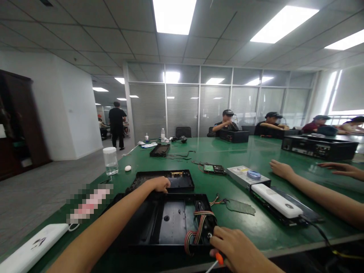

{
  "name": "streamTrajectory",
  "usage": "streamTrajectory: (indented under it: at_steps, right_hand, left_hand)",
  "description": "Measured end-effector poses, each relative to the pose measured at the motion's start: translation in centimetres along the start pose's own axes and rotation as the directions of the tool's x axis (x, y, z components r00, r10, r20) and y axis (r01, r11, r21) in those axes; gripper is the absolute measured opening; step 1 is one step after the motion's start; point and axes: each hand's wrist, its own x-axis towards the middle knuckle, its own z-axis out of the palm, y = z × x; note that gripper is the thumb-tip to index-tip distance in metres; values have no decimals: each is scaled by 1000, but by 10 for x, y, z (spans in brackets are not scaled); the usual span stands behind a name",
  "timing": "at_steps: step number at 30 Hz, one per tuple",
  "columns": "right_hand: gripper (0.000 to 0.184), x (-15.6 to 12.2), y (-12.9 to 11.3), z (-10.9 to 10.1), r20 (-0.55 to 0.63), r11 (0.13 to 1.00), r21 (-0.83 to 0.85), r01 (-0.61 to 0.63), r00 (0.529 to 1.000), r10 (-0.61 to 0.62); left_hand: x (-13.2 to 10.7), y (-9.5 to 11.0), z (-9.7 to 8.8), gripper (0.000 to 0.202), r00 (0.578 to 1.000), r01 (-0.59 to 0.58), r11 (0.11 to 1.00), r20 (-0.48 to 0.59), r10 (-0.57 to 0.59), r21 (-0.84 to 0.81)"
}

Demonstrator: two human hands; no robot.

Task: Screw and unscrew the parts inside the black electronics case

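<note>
In front of me lies an open black metal case (173,222), with a bundle of striped ribbon cables (200,223) along its right side. My left hand (161,184) reaches across to the case's far edge, its fingers curled; what they grip is hidden. Near the case's front right corner, my right hand (234,246) is closed around a screwdriver (218,258) with an orange handle, its shaft angled down to the left. A black panel (182,182) with a raised rim stands just beyond the case.
At left are a white elongated device (36,246), a clear jar (110,161) and a small white object (127,168). A drive (213,168), a grey box (244,176) and a white power bank (275,200) lie rightward. A co-worker's arm (313,189) rests at right; others sit beyond.
</note>
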Motion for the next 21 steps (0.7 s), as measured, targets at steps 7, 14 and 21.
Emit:
streamTrajectory:
  at_steps: [7, 14, 21]
  right_hand:
    - [6, 26, 13, 23, -35, 978, -87, -190, 982, 187]
    - [19, 113, 61, 32, 95, 980, -98, -172, 979, 182]
    - [32, 139, 108, 52, 16, 999, 39, -4, 1000, 4]
  left_hand:
    - [-14, -2, -43, 12, 985, -92, 993, -138, 102, 77]
    - [-74, 27, -81, 17, 969, -145, 988, -194, 154, 62]
    - [-120, 62, -69, 14, 983, -165, 984, -91, 159, -71]
